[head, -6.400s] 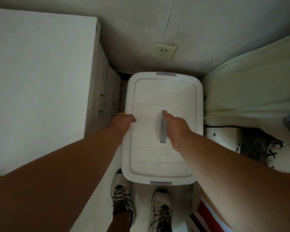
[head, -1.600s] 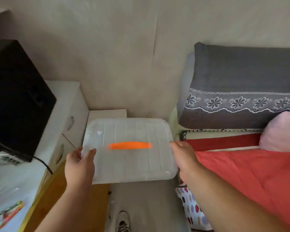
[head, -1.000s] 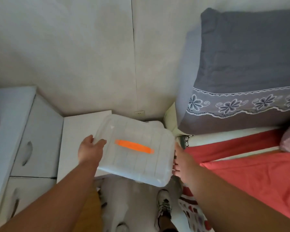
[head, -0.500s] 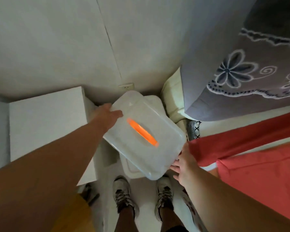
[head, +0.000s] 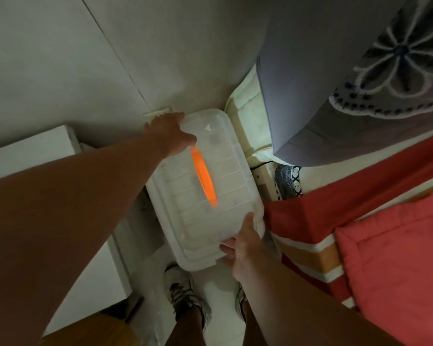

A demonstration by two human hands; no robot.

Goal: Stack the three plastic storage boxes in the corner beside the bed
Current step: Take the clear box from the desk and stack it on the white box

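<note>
A translucent plastic box (head: 225, 196) with an orange handle (head: 204, 179) on its lid lies lengthways in the corner between the wall and the bed. It covers the white box (head: 185, 255) below, whose rim shows along the left and near edges. My left hand (head: 170, 134) grips the translucent box's far end by the wall. My right hand (head: 245, 242) holds its near right corner. I cannot tell whether the box rests fully on the one beneath.
A white cabinet (head: 30, 156) stands to the left of the boxes. The bed with a red cover (head: 390, 258) and a grey flowered pillow (head: 348, 96) lies to the right. A wall socket (head: 158, 113) sits behind my left hand. My shoes (head: 185, 295) are just in front of the boxes.
The translucent box has turned from slanted to lengthways and come down over the white box. My left hand shifted to its far end and my right hand to the near corner.
</note>
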